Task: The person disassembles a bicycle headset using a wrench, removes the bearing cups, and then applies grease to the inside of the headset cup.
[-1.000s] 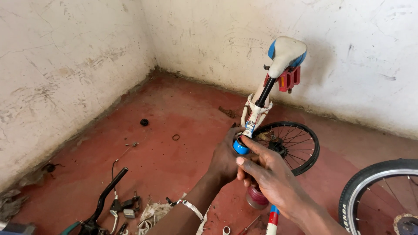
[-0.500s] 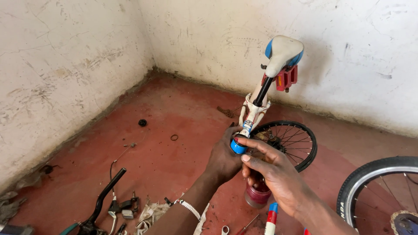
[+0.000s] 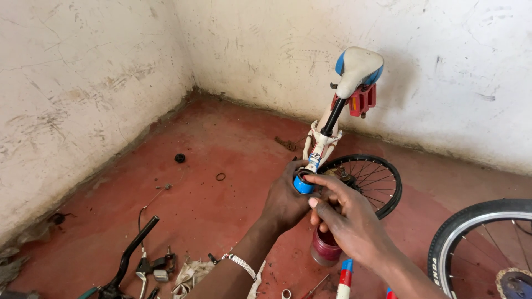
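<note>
Your left hand (image 3: 285,199) wraps the blue shell (image 3: 302,185) of the small bike frame (image 3: 320,145), closed around it from the left to steady it. The frame stands tilted over the red floor (image 3: 221,144) near the room's corner, with the saddle (image 3: 359,67) up by the far wall and a red pedal (image 3: 361,101) just below it. That seems to leave the open end of the shell facing you, where your fingers can get at it.

Your right hand (image 3: 346,218) comes in from the right, fingertips (image 3: 311,178) pinched narrowly at the shell's rim. Whether they hold a small part there I cannot tell; the fingers cover the spot.

A dark red jar (image 3: 324,248) sits directly under your right hand, partly hidden by it. The small wheel (image 3: 368,177) lies just behind your hands, touching or nearly touching the frame. A larger wheel (image 3: 487,243) lies at the right edge, well apart. To the left, handlebars (image 3: 133,254) with a brake lever and cable lie on the floor beside a rag (image 3: 191,274). A black ring (image 3: 220,176), a round dark part (image 3: 179,158) and a piece of chain (image 3: 286,144) are scattered farther off. Nothing lies between your hands and the shell.
</note>
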